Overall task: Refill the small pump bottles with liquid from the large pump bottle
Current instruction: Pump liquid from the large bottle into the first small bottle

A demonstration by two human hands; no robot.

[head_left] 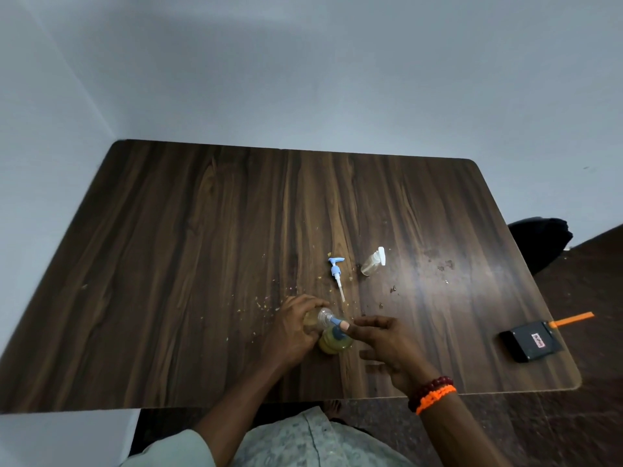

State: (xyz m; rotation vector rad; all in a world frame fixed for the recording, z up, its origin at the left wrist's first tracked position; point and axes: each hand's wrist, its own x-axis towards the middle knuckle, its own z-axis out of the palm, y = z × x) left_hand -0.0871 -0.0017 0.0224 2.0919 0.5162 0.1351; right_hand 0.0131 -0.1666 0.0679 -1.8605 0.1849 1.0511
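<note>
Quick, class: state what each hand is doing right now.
Left hand: closed around the small bottle, holding it tilted.
Right hand: open, one fingertip on the large bottle's blue pump top.

Bare forearms, no sleeves past the elbow. Pale grey-green short sleeve. Mottled light garment. Right wrist: dark red bead bracelet, orange braided band.

Plain room: bare walls, wood-grain table.
</note>
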